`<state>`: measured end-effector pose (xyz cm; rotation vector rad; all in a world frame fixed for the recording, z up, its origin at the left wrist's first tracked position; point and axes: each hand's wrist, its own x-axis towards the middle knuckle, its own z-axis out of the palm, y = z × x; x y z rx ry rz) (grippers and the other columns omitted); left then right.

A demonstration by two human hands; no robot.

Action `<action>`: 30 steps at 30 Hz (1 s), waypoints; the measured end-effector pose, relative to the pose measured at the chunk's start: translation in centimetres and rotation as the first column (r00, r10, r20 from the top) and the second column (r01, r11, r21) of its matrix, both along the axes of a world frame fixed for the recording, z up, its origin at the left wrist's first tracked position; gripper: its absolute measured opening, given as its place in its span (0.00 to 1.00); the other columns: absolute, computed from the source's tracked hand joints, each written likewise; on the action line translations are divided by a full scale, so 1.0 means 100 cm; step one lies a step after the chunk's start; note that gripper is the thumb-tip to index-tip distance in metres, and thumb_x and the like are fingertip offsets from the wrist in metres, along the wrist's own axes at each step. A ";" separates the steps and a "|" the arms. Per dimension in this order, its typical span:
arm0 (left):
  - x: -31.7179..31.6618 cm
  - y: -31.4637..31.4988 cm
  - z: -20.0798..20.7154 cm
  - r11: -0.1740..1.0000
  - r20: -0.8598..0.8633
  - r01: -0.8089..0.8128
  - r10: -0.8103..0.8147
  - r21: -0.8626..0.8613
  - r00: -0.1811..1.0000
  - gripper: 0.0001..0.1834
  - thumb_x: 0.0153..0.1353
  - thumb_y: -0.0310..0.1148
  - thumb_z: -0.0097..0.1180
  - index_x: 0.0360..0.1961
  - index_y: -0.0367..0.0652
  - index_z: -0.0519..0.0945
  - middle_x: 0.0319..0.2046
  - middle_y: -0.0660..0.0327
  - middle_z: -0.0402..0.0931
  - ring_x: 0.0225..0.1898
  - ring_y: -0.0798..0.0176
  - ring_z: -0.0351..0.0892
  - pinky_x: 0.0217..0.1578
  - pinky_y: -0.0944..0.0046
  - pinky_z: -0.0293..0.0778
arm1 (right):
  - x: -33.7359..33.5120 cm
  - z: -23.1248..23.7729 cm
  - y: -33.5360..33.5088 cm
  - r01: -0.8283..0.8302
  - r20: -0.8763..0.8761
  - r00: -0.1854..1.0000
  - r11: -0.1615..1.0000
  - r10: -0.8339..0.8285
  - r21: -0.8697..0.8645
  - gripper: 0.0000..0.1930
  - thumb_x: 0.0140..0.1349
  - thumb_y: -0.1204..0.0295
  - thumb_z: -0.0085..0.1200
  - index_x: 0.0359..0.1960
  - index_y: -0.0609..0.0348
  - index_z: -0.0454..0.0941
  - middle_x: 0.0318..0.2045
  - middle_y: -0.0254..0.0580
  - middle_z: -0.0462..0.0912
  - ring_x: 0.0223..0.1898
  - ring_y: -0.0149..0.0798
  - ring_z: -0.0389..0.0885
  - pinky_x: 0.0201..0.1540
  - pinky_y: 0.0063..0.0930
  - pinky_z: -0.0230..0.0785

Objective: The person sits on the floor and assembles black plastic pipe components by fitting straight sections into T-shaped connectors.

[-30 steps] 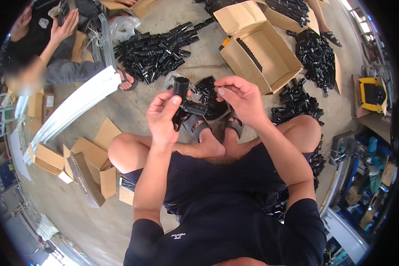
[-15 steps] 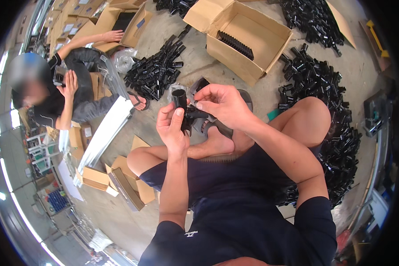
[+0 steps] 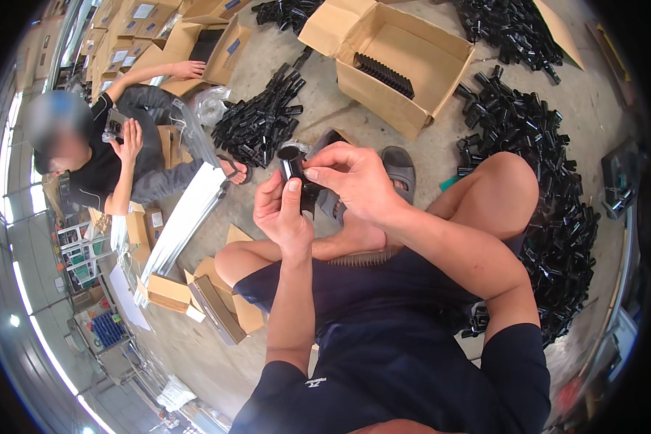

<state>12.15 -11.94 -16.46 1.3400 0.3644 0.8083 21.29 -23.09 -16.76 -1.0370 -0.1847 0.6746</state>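
Observation:
My left hand [image 3: 285, 218] is closed round a black tube fitting [image 3: 291, 165], whose open round end points up and away from me. Against the fitting's right side press the pinched thumb and fingers of my right hand [image 3: 362, 182]. Whatever is between those fingertips is too small and hidden to name. Below the hands are my crossed legs and a grey sandal [image 3: 400, 171]. Beyond the fitting, partly covered by my right hand, lies a small open carton [image 3: 330, 137] with clear plastic beside it.
An open cardboard box [image 3: 441, 69] ahead holds a row of black fittings [image 3: 385, 74]. Piles of black fittings lie at left [image 3: 260, 112] and right [image 3: 550, 210]. At far left a person [image 3: 98, 155] sits by cartons and long white strips [image 3: 181, 228].
My right hand has moved left, bringing its pinched fingertips from just beside the fitting onto its side. The left hand still holds the fitting. The whole view has shifted slightly.

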 end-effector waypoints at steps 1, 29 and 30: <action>-0.001 0.000 0.000 1.000 -0.002 -0.006 0.006 0.001 1.000 0.13 0.65 0.19 0.63 0.50 0.31 0.80 0.45 0.50 0.86 0.45 0.64 0.86 0.51 0.65 0.80 | -0.002 0.000 0.000 -0.002 0.000 1.000 1.000 0.002 0.003 0.07 0.59 0.78 0.68 0.39 0.65 0.88 0.37 0.38 0.83 0.36 0.28 0.81 0.41 0.25 0.74; -0.023 -0.001 0.006 0.996 -0.023 -0.079 0.080 0.041 0.997 0.14 0.62 0.16 0.64 0.49 0.29 0.81 0.44 0.51 0.86 0.43 0.66 0.86 0.50 0.67 0.80 | -0.005 0.008 -0.009 -0.041 0.468 0.878 0.990 0.099 -0.132 0.09 0.60 0.75 0.64 0.40 0.65 0.82 0.35 0.45 0.83 0.39 0.41 0.83 0.44 0.33 0.74; -0.024 -0.001 0.004 0.996 -0.020 -0.084 0.085 0.042 0.996 0.14 0.63 0.16 0.64 0.50 0.29 0.81 0.44 0.50 0.86 0.44 0.66 0.86 0.50 0.67 0.80 | -0.004 0.008 -0.010 -0.054 0.484 0.867 0.987 0.122 -0.152 0.09 0.61 0.76 0.64 0.40 0.65 0.81 0.36 0.45 0.82 0.40 0.39 0.83 0.45 0.32 0.74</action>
